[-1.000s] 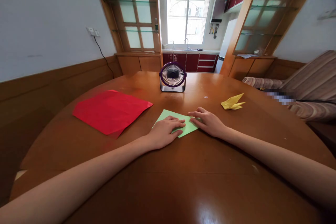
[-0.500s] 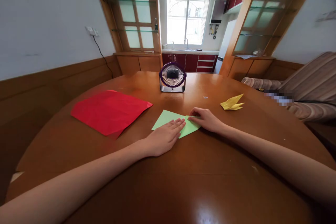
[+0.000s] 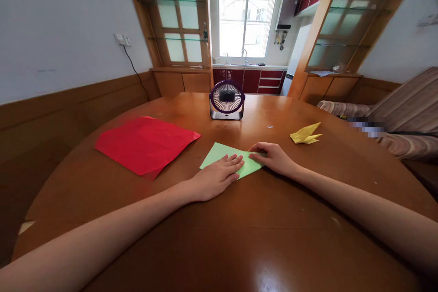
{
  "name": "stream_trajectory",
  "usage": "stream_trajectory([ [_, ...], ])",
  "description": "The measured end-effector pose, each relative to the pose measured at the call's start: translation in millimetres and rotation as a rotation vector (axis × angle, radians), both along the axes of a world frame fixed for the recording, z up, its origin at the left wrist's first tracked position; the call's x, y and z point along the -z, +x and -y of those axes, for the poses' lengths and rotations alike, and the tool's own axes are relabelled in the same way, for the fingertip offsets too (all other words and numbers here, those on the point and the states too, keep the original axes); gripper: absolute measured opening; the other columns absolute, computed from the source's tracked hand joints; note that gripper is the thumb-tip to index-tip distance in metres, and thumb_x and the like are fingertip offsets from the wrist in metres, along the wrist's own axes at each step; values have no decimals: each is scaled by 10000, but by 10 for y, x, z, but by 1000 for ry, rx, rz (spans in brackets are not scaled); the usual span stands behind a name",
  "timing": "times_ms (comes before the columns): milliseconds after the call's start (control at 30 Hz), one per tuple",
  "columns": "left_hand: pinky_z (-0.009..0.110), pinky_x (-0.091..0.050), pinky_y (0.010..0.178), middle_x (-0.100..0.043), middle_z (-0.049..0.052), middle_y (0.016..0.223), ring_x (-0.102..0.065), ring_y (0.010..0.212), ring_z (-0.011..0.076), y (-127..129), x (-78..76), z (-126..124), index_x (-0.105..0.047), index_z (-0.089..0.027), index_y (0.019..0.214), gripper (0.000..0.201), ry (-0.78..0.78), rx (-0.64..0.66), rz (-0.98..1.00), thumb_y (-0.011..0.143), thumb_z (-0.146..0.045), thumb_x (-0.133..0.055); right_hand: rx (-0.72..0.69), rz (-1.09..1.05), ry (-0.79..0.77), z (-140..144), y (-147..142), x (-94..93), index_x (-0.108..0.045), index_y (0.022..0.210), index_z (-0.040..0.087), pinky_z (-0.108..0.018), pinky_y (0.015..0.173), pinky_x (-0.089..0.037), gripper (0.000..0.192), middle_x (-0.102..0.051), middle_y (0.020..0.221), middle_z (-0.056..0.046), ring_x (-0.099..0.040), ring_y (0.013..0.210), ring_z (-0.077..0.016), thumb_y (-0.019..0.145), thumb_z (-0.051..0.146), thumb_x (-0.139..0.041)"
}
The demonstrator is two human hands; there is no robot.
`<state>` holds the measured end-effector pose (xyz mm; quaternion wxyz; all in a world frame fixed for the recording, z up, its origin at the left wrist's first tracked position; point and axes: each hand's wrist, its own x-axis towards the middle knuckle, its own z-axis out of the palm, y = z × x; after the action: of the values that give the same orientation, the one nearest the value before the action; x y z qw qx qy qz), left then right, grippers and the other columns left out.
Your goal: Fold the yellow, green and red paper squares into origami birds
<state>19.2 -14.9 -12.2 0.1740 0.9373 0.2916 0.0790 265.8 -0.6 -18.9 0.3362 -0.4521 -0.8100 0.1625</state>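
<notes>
A light green sheet of folded paper (image 3: 216, 153) lies on the wooden table in front of me. My left hand (image 3: 219, 177) rests flat across its near middle, fingers stretched out and pointing right. At the paper's right end, my right hand (image 3: 271, 157) pinches the edge between thumb and curled fingers. Part of the paper is hidden under the left palm, so its full outline cannot be seen.
Red paper (image 3: 147, 143) lies flat to the left. A folded yellow paper piece (image 3: 305, 134) sits at the right. Towards the far edge of the table (image 3: 219, 246) stands a small purple-rimmed fan (image 3: 226, 98). A striped sofa (image 3: 410, 105) is beyond the right side.
The right hand has moved slightly over the paper's right end, and the raised fold there now looks flatter. My left hand stays pressed on the paper. The whole view has shifted slightly.
</notes>
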Motion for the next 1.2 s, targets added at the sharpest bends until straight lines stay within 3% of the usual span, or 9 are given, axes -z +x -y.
stream_trajectory([
  [333,428,-174,1201,-268,-16,1559,-165,1470,218,0,10,-10,-380,-265,1461,459,-17,20,44,1022,-377,-308,9,-7,5,11,-9,-10,-643,936,170,-286,724,-483,194,-700,887,-43,-636,801,-177,856,338,-589],
  [600,416,-171,1204,-279,-21,1556,-178,1467,211,12,-34,17,-381,-259,1461,456,-54,-22,38,1015,-331,-322,-44,7,14,6,-31,-23,-679,954,184,-307,801,-498,186,-719,974,-58,-654,885,-189,888,306,-556],
  [1000,425,-196,1212,-343,10,1526,-248,1445,219,19,-11,20,-447,-231,1423,434,-24,-20,97,1017,-346,-347,-37,35,42,28,-59,-45,-686,949,186,-310,780,-506,170,-722,964,-58,-658,867,-200,899,275,-551],
  [1200,405,-174,1214,-349,33,1520,-263,1440,184,17,8,2,-440,-215,1424,445,-42,-18,120,1007,-358,-380,-39,46,48,6,-48,-20,-689,957,188,-316,782,-499,183,-720,963,-61,-655,862,-191,901,282,-541],
])
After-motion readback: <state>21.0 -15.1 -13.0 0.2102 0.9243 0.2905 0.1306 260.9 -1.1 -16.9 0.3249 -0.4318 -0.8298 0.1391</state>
